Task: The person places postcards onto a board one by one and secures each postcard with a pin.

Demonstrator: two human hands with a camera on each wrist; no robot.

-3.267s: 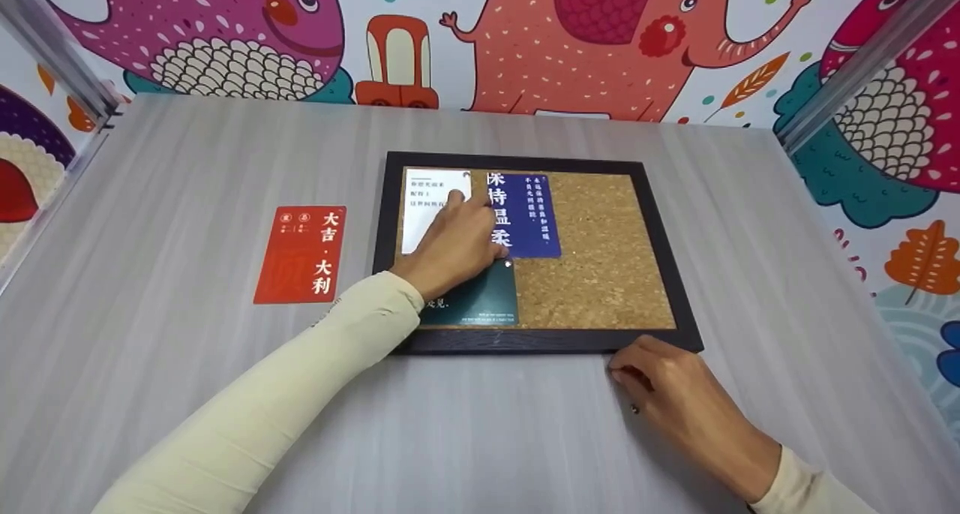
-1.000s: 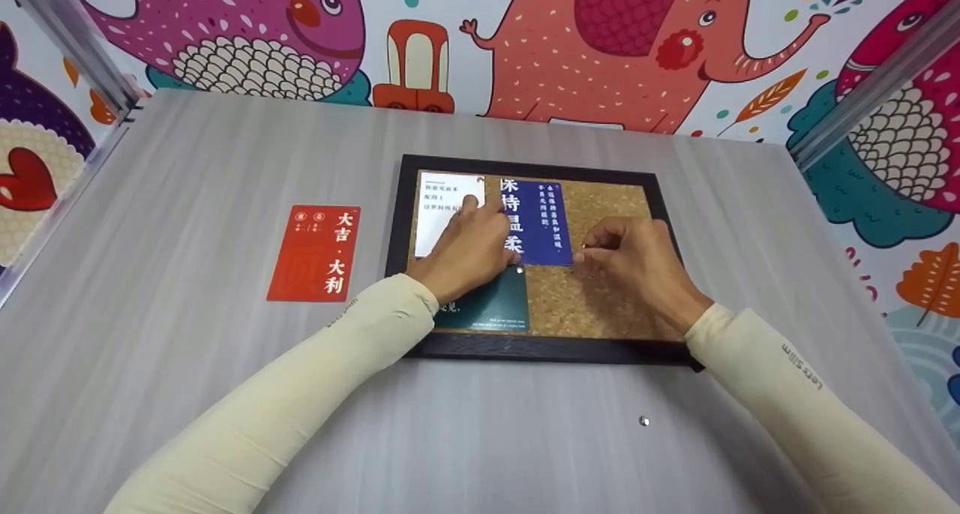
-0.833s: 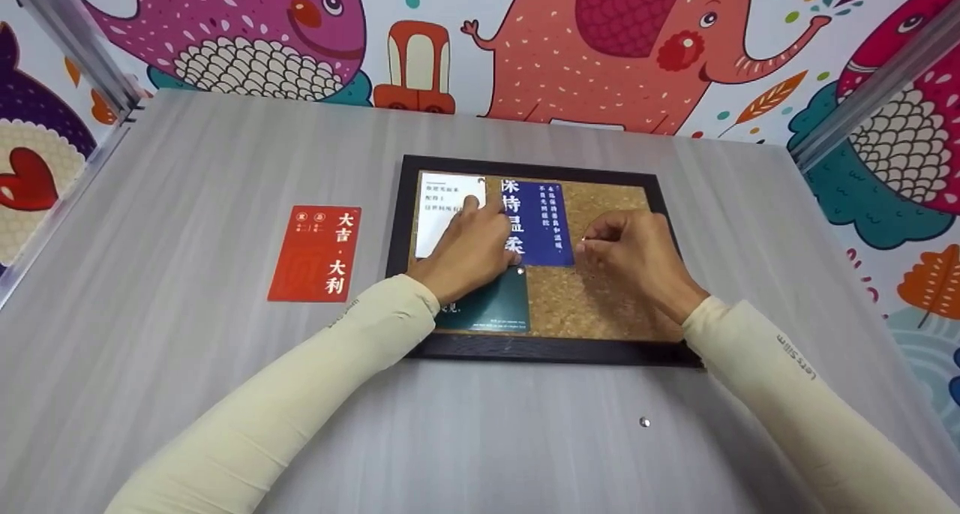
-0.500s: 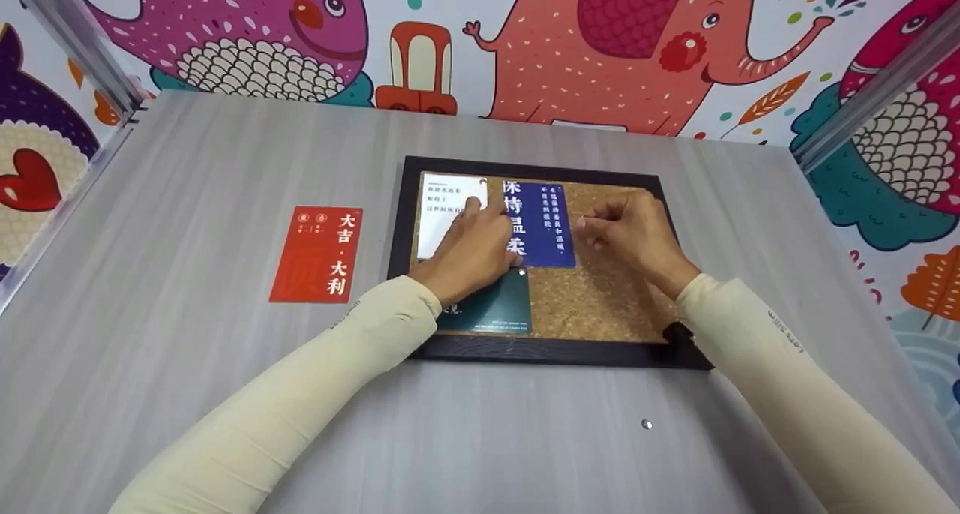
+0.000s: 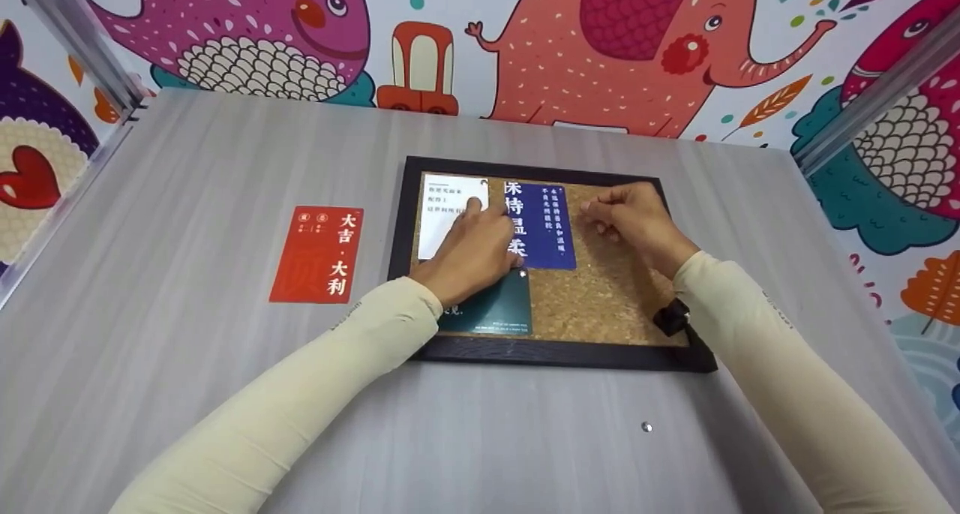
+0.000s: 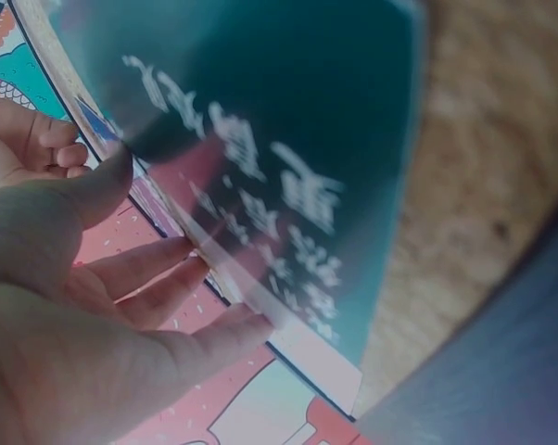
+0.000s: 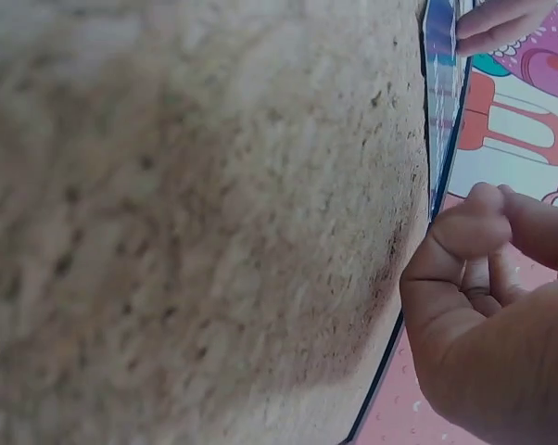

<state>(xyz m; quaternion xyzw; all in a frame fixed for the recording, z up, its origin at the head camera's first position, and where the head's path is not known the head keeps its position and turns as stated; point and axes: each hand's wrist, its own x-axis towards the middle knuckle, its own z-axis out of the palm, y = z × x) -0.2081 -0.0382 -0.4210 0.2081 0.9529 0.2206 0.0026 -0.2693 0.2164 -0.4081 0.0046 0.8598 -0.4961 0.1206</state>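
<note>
A black-framed corkboard (image 5: 600, 304) lies on the table bearing a white card (image 5: 439, 225), a blue card (image 5: 544, 236) and a dark green card (image 5: 495, 308). My left hand (image 5: 472, 255) presses its fingertips on the white card and the blue card's left edge; in the left wrist view its fingers (image 6: 233, 324) are fairly straight. Above the bare cork, just right of the blue card, my right hand (image 5: 637, 217) pinches thumb and index finger together. The thumbtack that glinted there earlier is hidden by the fingertips. Silver tacks show at the corners of the white and green cards.
A red card (image 5: 319, 255) lies on the table left of the board. One loose thumbtack (image 5: 646, 427) sits in front of the board's right half. A black wrist camera (image 5: 672, 317) hangs under my right wrist. A printed cartoon wall (image 5: 600, 56) stands behind the table.
My right hand left the table by the board's front edge, came over the cork with a thumbtack, and moved up along the blue card's right edge. My left hand stayed on the cards.
</note>
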